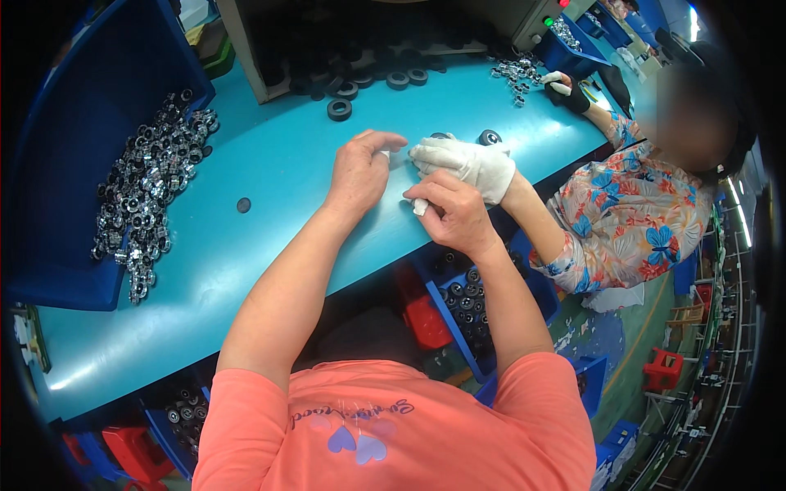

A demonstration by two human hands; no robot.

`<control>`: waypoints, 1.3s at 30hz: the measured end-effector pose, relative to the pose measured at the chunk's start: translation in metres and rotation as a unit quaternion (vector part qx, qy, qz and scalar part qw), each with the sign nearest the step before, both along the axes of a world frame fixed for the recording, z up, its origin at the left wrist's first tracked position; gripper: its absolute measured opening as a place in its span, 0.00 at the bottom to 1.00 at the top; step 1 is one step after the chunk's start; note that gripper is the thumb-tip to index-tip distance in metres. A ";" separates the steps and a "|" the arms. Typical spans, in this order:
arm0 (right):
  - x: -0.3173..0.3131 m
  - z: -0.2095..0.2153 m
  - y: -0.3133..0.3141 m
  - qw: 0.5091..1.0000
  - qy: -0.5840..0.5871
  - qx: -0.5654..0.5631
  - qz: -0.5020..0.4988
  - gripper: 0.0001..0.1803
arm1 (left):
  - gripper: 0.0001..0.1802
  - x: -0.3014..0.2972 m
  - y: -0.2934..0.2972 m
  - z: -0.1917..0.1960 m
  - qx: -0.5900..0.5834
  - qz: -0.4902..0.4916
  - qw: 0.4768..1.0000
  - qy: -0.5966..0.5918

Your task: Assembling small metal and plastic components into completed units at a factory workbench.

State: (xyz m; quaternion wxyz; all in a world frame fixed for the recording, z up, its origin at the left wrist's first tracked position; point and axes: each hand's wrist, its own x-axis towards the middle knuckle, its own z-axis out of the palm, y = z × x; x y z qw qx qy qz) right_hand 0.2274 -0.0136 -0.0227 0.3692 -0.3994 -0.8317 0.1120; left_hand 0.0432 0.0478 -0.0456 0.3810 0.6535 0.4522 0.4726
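Observation:
My left hand point(360, 170) is over the blue-green table, its fingers bent loosely to the right, open, with nothing visible in them. A bit of white wrapping shows at its fingertips. To the right, my right hand point(460, 211) is closed in a pinch, with white wrapping on one digit. A small dark bit shows at its fingertips, too small to name. Just beyond it lies a co-worker's white-gloved hand point(471, 166), which covers part of the table between us. Beside that glove stands a black wheel with a light hub point(490, 137); another dark round part point(440, 136) is half hidden.
A tilted blue bin point(61, 164) at left spills shiny metal hubs point(147, 192). One small dark disc point(244, 205) lies alone. Black rings point(339, 110) lie before a dark machine opening. A co-worker point(630, 209) sits at right. Bins of wheels point(467, 304) stand under the table edge.

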 end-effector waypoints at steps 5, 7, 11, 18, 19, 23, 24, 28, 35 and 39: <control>0.000 0.002 0.000 1.000 0.004 -0.026 -0.006 0.12 | 0.18 0.000 0.000 -0.001 0.004 0.002 1.000 0.004; 0.000 0.000 0.000 0.999 0.013 -0.032 -0.006 0.12 | 0.18 0.000 -0.001 0.001 -0.001 0.005 1.000 0.009; 0.000 0.000 0.000 1.000 0.003 -0.029 -0.003 0.12 | 0.19 -0.001 0.000 -0.001 -0.003 0.004 1.000 0.000; 0.001 -0.001 0.001 1.000 0.000 -0.016 -0.001 0.12 | 0.21 0.000 0.001 -0.001 -0.006 0.003 1.000 -0.013; 0.001 -0.001 0.001 1.000 0.001 -0.017 -0.001 0.11 | 0.21 0.001 0.001 0.000 -0.010 0.002 1.000 -0.015; 0.001 0.005 0.001 0.997 0.007 -0.071 -0.016 0.11 | 0.21 0.000 0.001 0.000 -0.014 0.005 1.000 -0.017; 0.000 0.005 0.001 0.997 0.010 -0.069 -0.014 0.11 | 0.21 0.000 0.001 0.000 -0.015 0.005 1.000 -0.017; 0.001 0.004 0.005 0.999 0.002 -0.054 0.007 0.11 | 0.21 0.000 0.001 0.002 -0.017 0.007 1.000 -0.013; 0.001 0.009 0.004 0.996 -0.001 -0.091 -0.003 0.11 | 0.19 0.000 0.002 0.000 -0.014 0.004 1.000 -0.001; 0.000 0.009 0.004 0.996 0.002 -0.093 -0.003 0.12 | 0.19 0.000 0.002 0.001 -0.013 0.004 1.000 0.000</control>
